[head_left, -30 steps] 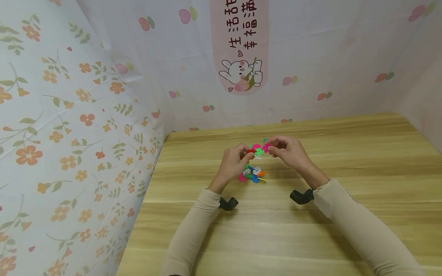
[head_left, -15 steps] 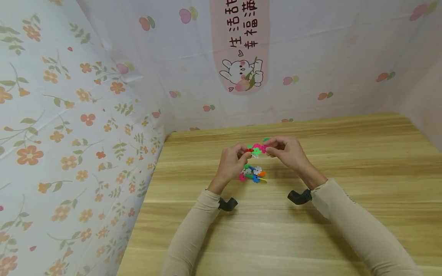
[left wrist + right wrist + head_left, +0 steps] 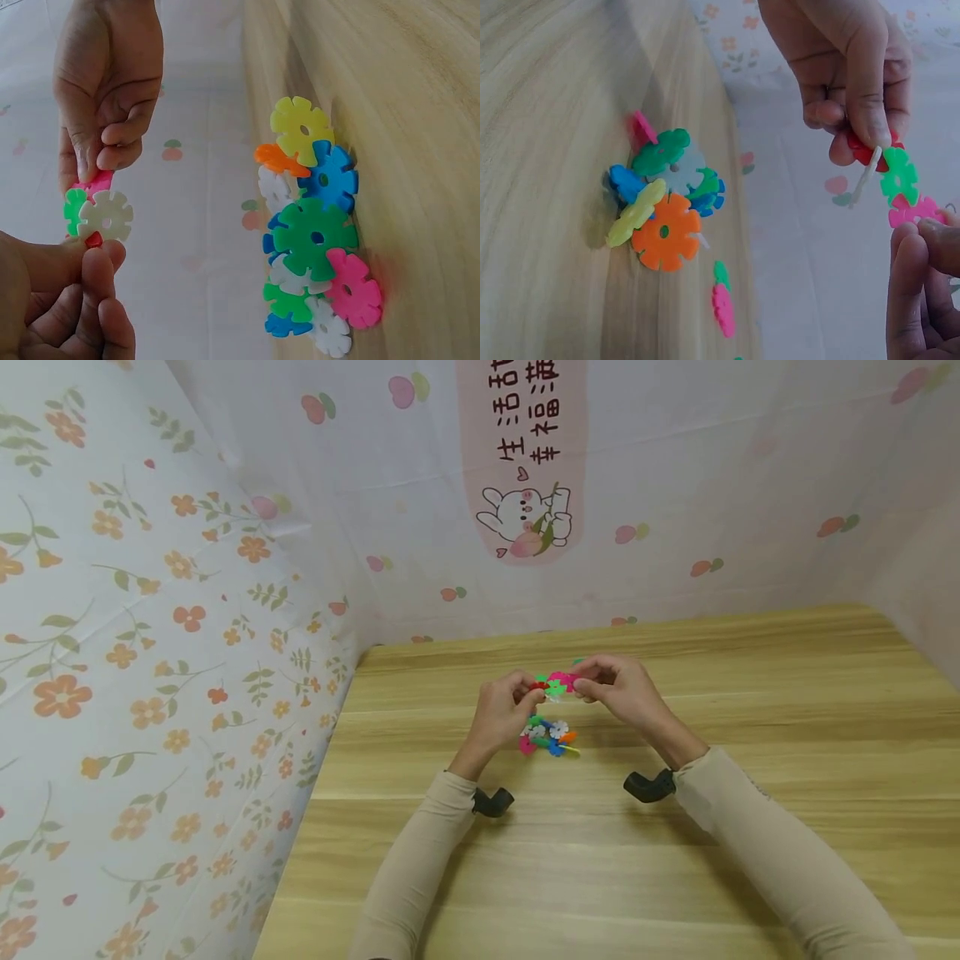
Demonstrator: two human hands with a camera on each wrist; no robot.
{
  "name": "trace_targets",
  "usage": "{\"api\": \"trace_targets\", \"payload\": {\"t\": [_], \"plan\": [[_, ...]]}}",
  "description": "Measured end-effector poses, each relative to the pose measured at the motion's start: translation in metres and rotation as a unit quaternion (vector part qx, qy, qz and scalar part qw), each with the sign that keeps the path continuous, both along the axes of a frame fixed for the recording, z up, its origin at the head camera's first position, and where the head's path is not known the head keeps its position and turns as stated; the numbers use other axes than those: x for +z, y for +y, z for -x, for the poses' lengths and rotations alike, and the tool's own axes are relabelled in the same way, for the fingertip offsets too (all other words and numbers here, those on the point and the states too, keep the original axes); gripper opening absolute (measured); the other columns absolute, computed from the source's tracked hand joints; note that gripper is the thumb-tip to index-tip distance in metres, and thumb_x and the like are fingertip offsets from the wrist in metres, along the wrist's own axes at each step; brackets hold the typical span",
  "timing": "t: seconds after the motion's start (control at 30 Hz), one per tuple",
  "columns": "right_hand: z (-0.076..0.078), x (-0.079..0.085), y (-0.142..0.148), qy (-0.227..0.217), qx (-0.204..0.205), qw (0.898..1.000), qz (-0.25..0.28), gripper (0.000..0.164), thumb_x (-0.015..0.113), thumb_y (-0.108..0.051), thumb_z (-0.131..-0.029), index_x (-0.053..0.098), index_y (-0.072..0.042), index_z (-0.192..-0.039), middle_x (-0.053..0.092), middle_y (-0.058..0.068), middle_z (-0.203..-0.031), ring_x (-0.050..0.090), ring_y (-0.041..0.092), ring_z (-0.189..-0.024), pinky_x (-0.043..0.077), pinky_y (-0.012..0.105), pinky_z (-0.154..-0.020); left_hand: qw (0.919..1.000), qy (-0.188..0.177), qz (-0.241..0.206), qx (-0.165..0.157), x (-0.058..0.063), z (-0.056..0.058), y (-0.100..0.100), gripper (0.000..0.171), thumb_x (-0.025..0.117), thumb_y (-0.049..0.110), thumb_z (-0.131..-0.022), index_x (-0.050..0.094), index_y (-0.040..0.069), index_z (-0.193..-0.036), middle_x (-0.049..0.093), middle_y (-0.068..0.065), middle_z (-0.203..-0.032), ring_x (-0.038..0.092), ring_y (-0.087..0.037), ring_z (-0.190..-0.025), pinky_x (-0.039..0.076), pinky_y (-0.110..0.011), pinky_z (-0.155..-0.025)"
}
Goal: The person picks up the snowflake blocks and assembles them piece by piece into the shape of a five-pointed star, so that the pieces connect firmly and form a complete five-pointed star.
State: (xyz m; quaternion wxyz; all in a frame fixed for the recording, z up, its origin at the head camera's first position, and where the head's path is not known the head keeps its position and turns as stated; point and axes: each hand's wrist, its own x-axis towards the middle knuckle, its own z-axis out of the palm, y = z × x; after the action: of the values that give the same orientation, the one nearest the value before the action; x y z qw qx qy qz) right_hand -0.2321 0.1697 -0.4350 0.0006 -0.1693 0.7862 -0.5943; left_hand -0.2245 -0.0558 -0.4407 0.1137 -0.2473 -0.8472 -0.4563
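Note:
Slotted plastic flower discs are in both hands, held over the table. My left hand (image 3: 501,714) pinches a red flower disc (image 3: 864,148) between thumb and fingers. Attached near it are a bright green flower disc (image 3: 899,177) and a white flower disc (image 3: 106,217), seen edge-on in the right wrist view. My right hand (image 3: 622,687) pinches a pink flower disc (image 3: 913,212), whose edge meets the green disc's edge. Below the hands, a cluster of joined flower discs (image 3: 315,236) in yellow, orange, blue, green, white and pink rests on the table.
Behind the cluster, a pink disc (image 3: 723,309) and a green disc (image 3: 720,272) lie together on the wooden table (image 3: 570,877). A teal piece (image 3: 578,662) shows partly behind my right hand. Patterned cloth (image 3: 420,527) hangs at the table's back and left.
The pink disc in my right hand has shifted slightly left, closing up to the green disc. My left hand has drifted a little left, still gripping the red disc. The cluster stays in place.

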Motion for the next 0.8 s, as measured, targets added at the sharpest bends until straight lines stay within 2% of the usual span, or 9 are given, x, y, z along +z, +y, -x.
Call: {"api": "trace_targets", "payload": {"t": [0.27,0.33,0.5,0.67,0.8], "plan": [[0.004,-0.007,-0.004,-0.006,0.01,0.999,0.03,0.025,0.065,-0.008,-0.097,0.065,0.006,-0.118,0.068,0.02,-0.096,0.067,0.023,-0.079,0.058,0.028,-0.068,0.9999,-0.008,0.007,-0.011,-0.006,0.001,-0.002,0.006,0.067,0.011,-0.097,0.066,0.005,-0.095,0.069,0.0,-0.076,0.065,-0.019,-0.061,0.045,-0.021,-0.051],[0.005,-0.009,-0.004,-0.006,0.011,0.999,0.035,0.024,0.065,-0.009,-0.097,0.066,0.005,-0.117,0.068,0.02,-0.096,0.067,0.028,-0.079,0.058,0.029,-0.067,0.9998,-0.008,0.002,-0.016,-0.008,0.002,-0.003,0.006,0.067,0.01,-0.097,0.066,0.005,-0.096,0.07,-0.001,-0.078,0.066,-0.023,-0.063,0.045,-0.021,-0.051],[0.006,-0.011,-0.005,-0.025,0.009,0.999,0.039,0.026,0.065,-0.014,-0.098,0.067,0.002,-0.119,0.067,0.023,-0.1,0.065,0.042,-0.086,0.058,0.03,-0.069,0.9998,-0.014,0.003,-0.012,-0.011,0.003,-0.007,0.005,0.066,0.01,-0.098,0.066,0.005,-0.098,0.072,-0.005,-0.083,0.067,-0.024,-0.065,0.046,-0.022,-0.053],[0.005,-0.014,-0.003,-0.041,-0.001,0.998,0.045,0.031,0.063,-0.015,-0.1,0.064,0.003,-0.124,0.063,0.029,-0.106,0.067,0.038,-0.086,0.059,0.031,-0.07,0.9997,-0.024,0.003,0.007,-0.012,0.004,-0.013,0.007,0.066,0.011,-0.098,0.067,0.004,-0.1,0.073,-0.01,-0.085,0.066,-0.017,-0.066,0.048,-0.023,-0.055],[0.006,-0.021,-0.001,-0.067,-0.007,0.997,0.044,0.033,0.062,-0.017,-0.101,0.062,0.003,-0.126,0.061,0.03,-0.113,0.066,0.042,-0.089,0.059,0.04,-0.075,0.9995,-0.026,-0.008,0.015,-0.014,0.005,-0.016,0.006,0.067,0.009,-0.097,0.067,0.003,-0.099,0.073,-0.011,-0.083,0.065,-0.015,-0.064,0.049,-0.023,-0.055]]}}
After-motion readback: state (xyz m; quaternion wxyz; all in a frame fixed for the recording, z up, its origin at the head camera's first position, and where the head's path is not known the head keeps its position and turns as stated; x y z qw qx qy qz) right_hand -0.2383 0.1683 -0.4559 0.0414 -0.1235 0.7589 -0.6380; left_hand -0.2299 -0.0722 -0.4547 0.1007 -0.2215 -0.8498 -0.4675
